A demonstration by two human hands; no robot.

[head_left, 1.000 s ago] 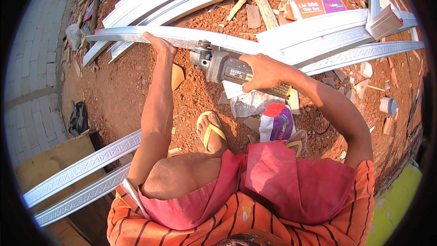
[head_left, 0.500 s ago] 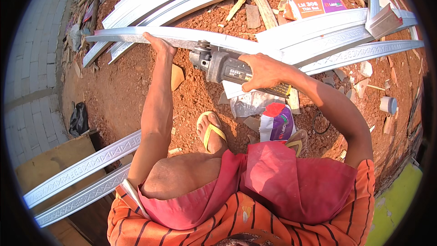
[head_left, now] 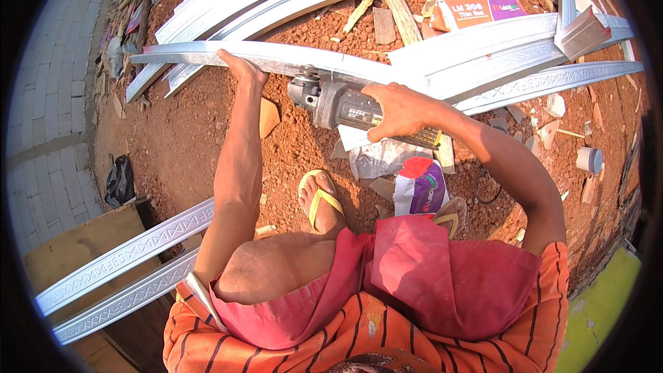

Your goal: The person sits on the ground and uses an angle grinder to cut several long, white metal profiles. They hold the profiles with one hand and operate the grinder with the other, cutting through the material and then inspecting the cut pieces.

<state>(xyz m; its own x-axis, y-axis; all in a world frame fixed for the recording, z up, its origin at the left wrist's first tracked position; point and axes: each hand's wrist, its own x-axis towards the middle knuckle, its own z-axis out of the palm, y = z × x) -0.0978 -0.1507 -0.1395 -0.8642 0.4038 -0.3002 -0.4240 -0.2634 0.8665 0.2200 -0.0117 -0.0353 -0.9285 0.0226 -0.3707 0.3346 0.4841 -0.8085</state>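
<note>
Over red soil (head_left: 173, 121), the left hand (head_left: 244, 69) holds a metal channel (head_left: 179, 51) extending to both its sides, while the right hand (head_left: 400, 110) grips an angle grinder (head_left: 338, 103), best kept steady and clear of the left fingers just leftward.

Channel (head_left: 297, 56) looks smooth, glossy metal; grinder casing (head_left: 356, 110), matt plastic; soil (head_left: 183, 128), rough; shorts (head_left: 456, 287), matt cloth.

Dark-striped orange shirt (head_left: 207, 337), red shorts (head_left: 449, 283), yellow thong sandals (head_left: 324, 200).
</note>
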